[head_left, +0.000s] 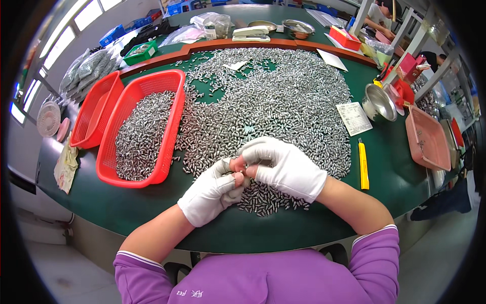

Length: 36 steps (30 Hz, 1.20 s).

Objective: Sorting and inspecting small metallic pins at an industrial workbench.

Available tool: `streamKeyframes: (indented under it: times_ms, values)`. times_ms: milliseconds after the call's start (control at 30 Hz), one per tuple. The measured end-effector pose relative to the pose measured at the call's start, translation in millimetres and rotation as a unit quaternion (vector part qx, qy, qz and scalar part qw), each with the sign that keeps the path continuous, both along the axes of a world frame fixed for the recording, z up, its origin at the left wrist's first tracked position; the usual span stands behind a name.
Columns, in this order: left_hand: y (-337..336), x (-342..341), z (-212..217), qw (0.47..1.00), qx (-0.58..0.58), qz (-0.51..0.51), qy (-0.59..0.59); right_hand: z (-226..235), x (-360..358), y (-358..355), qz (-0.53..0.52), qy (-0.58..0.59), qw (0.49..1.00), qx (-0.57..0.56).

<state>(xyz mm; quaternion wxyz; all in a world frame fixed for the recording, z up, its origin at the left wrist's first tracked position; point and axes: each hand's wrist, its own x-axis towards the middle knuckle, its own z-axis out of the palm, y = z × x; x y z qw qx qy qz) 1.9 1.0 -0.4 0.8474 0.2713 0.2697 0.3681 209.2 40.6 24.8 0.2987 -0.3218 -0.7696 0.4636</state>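
Note:
Both my hands wear white gloves with bare fingertips and meet over the near part of a wide spread of small silvery metal pieces point(283, 101). My left hand point(210, 195) is closed, its thumb and fingers pinched together. Against it, my right hand point(283, 167) is also closed, fingertips touching those of the left. Whatever lies between the fingertips is too small and too hidden to name. Below my right hand lies a darker-looking patch of the same pieces point(268, 199). To the left, a red plastic basket point(174, 121) holds a heap of them.
A second red basket point(96, 114) leans at the far left. On the right lie a yellow utility knife point(363, 164), a printed paper slip point(353, 119), a steel bowl point(379, 103) and a pink tray point(428, 139). A brown wooden rail point(202, 44) edges the back. Another person point(377, 20) sits beyond.

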Motion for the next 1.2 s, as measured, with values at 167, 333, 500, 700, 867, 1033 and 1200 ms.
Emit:
streamKeyframes:
  times_ms: [167,333,500,700,867,1033,1200]
  values:
    - [0.0,-1.6,-2.4,1.000,-0.002,0.003,-0.020,8.1,24.5,10.7,-0.065,-0.337,0.905,0.252]
    - [0.4,-1.0,-2.3,1.000,0.008,-0.002,-0.023,-7.5,22.5,12.1,-0.080,-0.330,0.902,0.267]
    - [0.9,-1.5,-1.9,1.000,0.012,-0.003,-0.025,0.1,20.3,9.7,-0.069,-0.379,0.890,0.246]
    - [-0.8,-1.3,-0.4,1.000,0.004,0.002,-0.008,18.6,14.7,5.8,-0.075,-0.138,0.951,0.268]
    - [-1.2,-1.0,0.0,1.000,0.018,-0.014,-0.017,15.1,-1.6,-8.2,-0.032,-0.020,0.986,0.165]
    - [-2.8,2.4,1.9,1.000,0.010,-0.013,0.016,13.1,2.6,-8.0,-0.040,-0.035,0.983,0.174]
    - [-3.1,-2.8,1.9,0.999,0.028,0.006,0.019,51.3,50.4,35.9,-0.232,-0.152,0.881,0.383]
